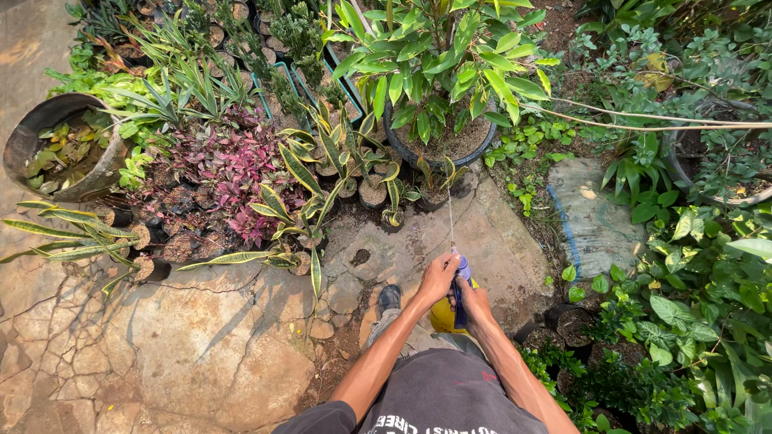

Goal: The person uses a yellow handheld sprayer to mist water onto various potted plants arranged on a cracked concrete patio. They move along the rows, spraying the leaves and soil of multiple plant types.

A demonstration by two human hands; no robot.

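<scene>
While the person stood on the cracked stone paving (201, 354), both hands met just in front of the body on a small spray bottle (450, 309) with a yellow body and a purple-blue head. The left hand (438, 277) had its grip closed over the top of the sprayer, and the right hand (474, 301) was wrapped around the bottle from the side, holding it up. A thin jet of water (450, 217) ran straight forward from the nozzle toward the pots ahead.

Judging from that, the narrow jet could wash soil out of the little pots if it stayed on one spot, and the stone underfoot might turn slippery as runoff spread near the shoe (390, 299). A slack hold on the wet bottle could also let it slip.

Just beyond the hands stood a row of small snake plants (322, 177) with yellow-edged leaves, and left of them a cluster of purple-leaved plants (225, 173). Behind these a large dark pot (438, 149) held a leafy green shrub (442, 56), whose foliage overhung the smaller pots and would screen them from spray. To the far left sat a round black tub (56, 149) with leaves in it. On the right, dense green bushes (700, 305) crowded the path, and a thin bare branch (643, 120) stretched across above a grey sack (591, 221).
</scene>
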